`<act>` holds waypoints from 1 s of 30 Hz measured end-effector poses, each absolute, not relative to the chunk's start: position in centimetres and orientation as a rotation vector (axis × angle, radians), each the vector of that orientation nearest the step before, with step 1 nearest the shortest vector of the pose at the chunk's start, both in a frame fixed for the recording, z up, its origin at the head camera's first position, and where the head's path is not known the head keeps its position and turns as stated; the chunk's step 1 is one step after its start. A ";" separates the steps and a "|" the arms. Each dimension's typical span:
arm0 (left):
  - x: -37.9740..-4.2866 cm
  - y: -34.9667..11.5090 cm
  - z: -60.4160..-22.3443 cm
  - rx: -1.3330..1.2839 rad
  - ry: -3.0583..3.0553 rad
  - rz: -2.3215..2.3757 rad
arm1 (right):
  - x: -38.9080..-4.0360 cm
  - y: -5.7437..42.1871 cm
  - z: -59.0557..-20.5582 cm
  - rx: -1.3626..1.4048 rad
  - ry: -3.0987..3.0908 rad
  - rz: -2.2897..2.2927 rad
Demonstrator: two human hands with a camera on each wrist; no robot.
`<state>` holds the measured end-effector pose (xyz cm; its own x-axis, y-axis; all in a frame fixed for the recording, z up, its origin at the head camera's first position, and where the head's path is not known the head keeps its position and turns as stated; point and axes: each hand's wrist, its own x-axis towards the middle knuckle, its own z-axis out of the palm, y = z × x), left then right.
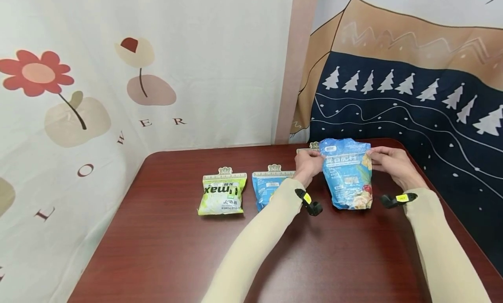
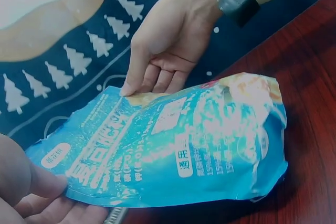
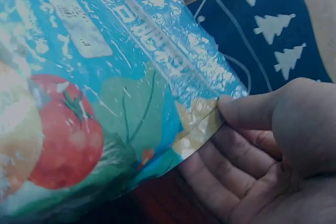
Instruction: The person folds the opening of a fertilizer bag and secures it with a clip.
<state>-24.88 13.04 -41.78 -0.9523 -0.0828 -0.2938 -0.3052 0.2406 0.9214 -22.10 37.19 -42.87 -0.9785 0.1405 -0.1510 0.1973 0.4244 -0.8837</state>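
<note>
A blue plastic bag [image 1: 347, 176] with white lettering and printed vegetables is held upright over the right part of the table. My left hand [image 1: 308, 166] pinches its left edge near the top, thumb on the front face. On the opposite edge my right hand [image 1: 397, 165] pinches it the same way, with the fingers behind, as the right wrist view shows. A printed tomato [image 3: 65, 132] appears on the bag's face there. Behind my left hand, a clip [image 1: 313, 146] with a ruler-like bar shows partly; the rest of it is hidden.
On the reddish-brown table [image 1: 177, 250], a green bag [image 1: 223, 196] lies with a clip [image 1: 225, 172] along its top. Beside it lies a smaller blue bag [image 1: 263, 190], also clipped and partly covered by my left sleeve. Curtains hang behind the table.
</note>
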 end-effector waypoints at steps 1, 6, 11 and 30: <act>-24.7 12.9 -41.6 -0.346 2.345 1.789 | -21.9 37.1 -42.8 0.306 2.613 -1.660; -23.6 12.0 -41.3 -0.178 2.424 1.824 | -20.5 36.6 -42.4 0.322 2.685 -1.731; -22.5 11.2 -41.3 0.011 2.498 1.863 | -19.2 36.2 -42.1 0.361 2.774 -1.742; -18.8 8.4 -41.9 0.451 2.483 2.070 | -17.5 36.2 -42.8 -0.294 2.436 -2.452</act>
<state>-18.85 8.40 -41.88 -0.9545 0.1320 0.2674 0.2868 0.1602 0.9445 -17.47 36.23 -42.79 -0.9329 0.1114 0.3424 -0.3432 0.0129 -0.9392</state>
